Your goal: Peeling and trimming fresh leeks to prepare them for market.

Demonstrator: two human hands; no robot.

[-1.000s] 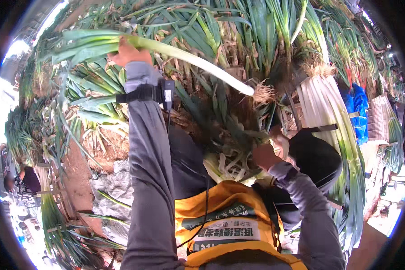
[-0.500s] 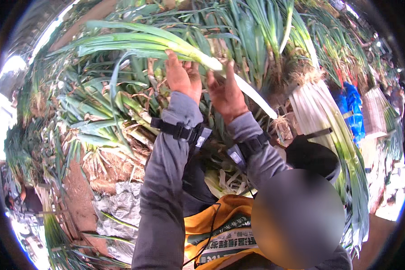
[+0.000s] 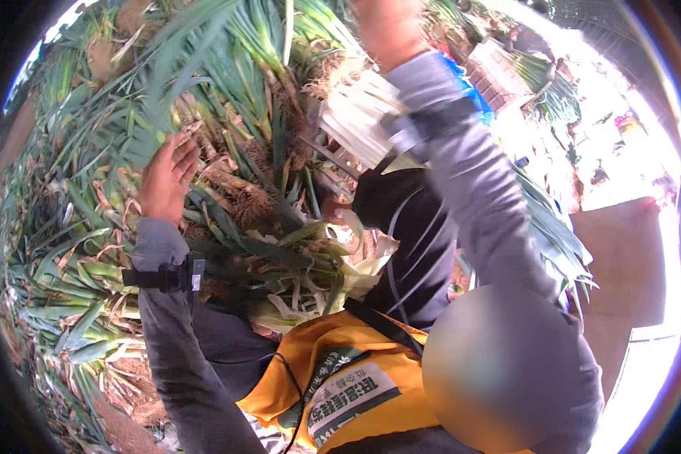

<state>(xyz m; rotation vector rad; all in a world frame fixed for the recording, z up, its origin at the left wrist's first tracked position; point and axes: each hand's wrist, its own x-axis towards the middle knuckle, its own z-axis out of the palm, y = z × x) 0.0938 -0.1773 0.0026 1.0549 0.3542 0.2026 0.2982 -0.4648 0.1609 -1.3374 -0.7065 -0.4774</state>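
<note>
My left hand (image 3: 170, 178) is raised over a heap of leeks (image 3: 91, 219). Its fingers are loosely stretched, with no leek visible in them. At the top edge, my right hand (image 3: 390, 30) is smeared by motion and its fingers are cut off, so whatever it may hold is hidden. Just below that hand lies a bundle of trimmed leeks (image 3: 363, 113) with white shafts side by side. Blurred green leaves (image 3: 193, 53) sweep across the upper left, above my left hand. Leeks with brown, soil-covered roots (image 3: 253, 204) lie to the right of my left hand.
Peeled pale leaves (image 3: 367, 265) lie in front of my body. A blue plastic wrap (image 3: 469, 91) and a light crate-like bundle (image 3: 499, 76) are at the upper right. A brown board (image 3: 620, 265) stands at the right.
The leek that was across both hands is no longer visible in them. My right hand has swung up and right to the top edge. The view has turned rightward.
</note>
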